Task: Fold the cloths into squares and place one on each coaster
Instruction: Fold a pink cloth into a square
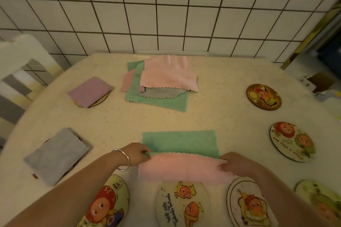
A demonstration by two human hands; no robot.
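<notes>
Both hands are folding a green-and-pink cloth (180,155) near the table's (221,116) front edge.
The left hand (137,154) and right hand (233,162) are each pinching an end, apparently lifting the pink side above the cartoon coasters (181,206).

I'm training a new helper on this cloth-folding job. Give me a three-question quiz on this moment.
1. True or false: the folded purple cloth already lies on a coaster.
2. Which cloth do the left hand and right hand hold? A) grey B) pink C) purple
3. Fill in: directly beyond the held pink cloth, a ____ cloth lies flat on the table.

Key: 1 true; 2 B; 3 green, the green cloth.
</notes>
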